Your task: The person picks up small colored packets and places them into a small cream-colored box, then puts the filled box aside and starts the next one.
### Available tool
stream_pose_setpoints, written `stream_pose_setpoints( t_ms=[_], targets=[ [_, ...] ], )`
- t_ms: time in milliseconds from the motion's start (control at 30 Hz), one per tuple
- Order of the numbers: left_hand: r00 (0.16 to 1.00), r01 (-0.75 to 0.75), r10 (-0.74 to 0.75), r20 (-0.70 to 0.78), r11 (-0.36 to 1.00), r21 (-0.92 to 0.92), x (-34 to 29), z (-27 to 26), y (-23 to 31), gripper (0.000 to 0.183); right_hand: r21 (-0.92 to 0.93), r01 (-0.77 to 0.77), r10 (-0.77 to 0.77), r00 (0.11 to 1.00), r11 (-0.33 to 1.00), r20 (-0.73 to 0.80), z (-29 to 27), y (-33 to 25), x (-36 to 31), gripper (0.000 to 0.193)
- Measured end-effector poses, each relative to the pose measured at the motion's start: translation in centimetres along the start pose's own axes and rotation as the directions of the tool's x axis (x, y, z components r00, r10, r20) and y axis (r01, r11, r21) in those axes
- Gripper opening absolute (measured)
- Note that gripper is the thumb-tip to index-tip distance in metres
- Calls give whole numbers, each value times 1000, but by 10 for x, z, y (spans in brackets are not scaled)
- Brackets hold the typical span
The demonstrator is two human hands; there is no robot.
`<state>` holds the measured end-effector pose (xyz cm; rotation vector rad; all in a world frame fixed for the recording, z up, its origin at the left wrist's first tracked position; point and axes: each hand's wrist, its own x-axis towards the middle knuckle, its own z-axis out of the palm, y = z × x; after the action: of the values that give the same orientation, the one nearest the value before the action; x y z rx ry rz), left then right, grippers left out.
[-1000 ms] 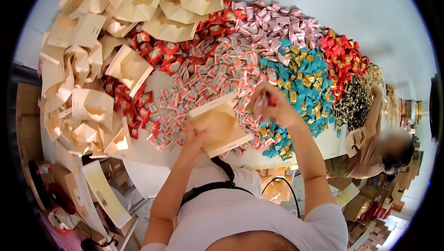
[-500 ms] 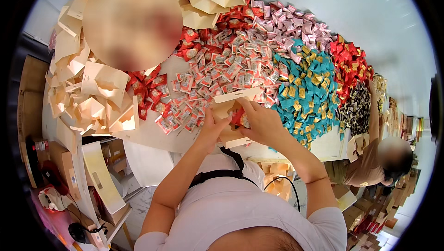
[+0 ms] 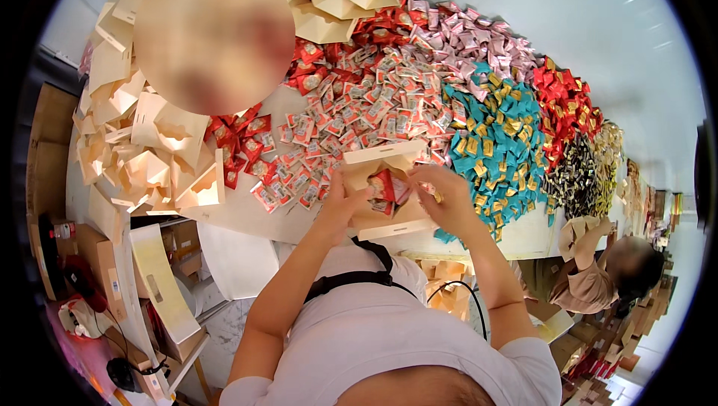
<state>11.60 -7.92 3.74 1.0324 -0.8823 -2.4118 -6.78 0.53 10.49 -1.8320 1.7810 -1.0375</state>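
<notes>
A cream folded paper box (image 3: 381, 153) lies open in front of my body, at the near edge of the candy heap. My left hand (image 3: 338, 210) grips its left side, thumb over the wall. Inside sit several wrapped candies (image 3: 383, 185), red ones and a pinkish one among them. At the box's right end is my right hand (image 3: 449, 202), its fingers curled together. A bit of gold shows at these fingertips, but what they hold is too small to make out. Small white-and-red packets (image 3: 359, 110) spread just beyond the box. Teal-and-gold packets (image 3: 497, 151) lie beside my right hand.
Red packets (image 3: 243, 140) lie to the left of the white-and-red ones. Pink (image 3: 479, 35), red (image 3: 565, 99) and black-and-gold packets (image 3: 572, 170) fill the far right. Cream boxes (image 3: 164, 133) pile up at left. A co-worker (image 3: 587, 279) holds a cream box (image 3: 576, 235) at right.
My right hand has drawn back from inside the box to its right end, uncovering the candies. The co-worker's arm has come back from the heap toward the cream box.
</notes>
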Motion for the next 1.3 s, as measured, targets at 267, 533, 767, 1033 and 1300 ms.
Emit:
stream_pose_setpoints(
  t_ms=[267, 533, 767, 1033, 1300],
  targets=[
    [993, 53, -55, 103, 998, 25, 5, 27, -4, 60, 574, -651, 761, 645, 497, 72, 10, 21, -95, 62],
    [799, 238, -380, 465, 911, 336, 19, 63, -55, 82, 981, -174, 934, 330, -81, 136, 11, 37, -214, 57],
    [863, 264, -424, 275, 842, 470, 12, 11, -17, 62, 921, -113, 926, -13, 373, -376, -73, 170, -344, 45],
    [965, 259, -262, -16, 939, 225, -42, -100, 17, 53, 861, -70, 863, 40, 504, -503, -153, 355, -481, 37],
    [960, 242, -243, -139, 970, -23, -60, -107, -14, 49, 666, -84, 632, 424, 741, -649, -87, 260, -172, 32]
  ],
)
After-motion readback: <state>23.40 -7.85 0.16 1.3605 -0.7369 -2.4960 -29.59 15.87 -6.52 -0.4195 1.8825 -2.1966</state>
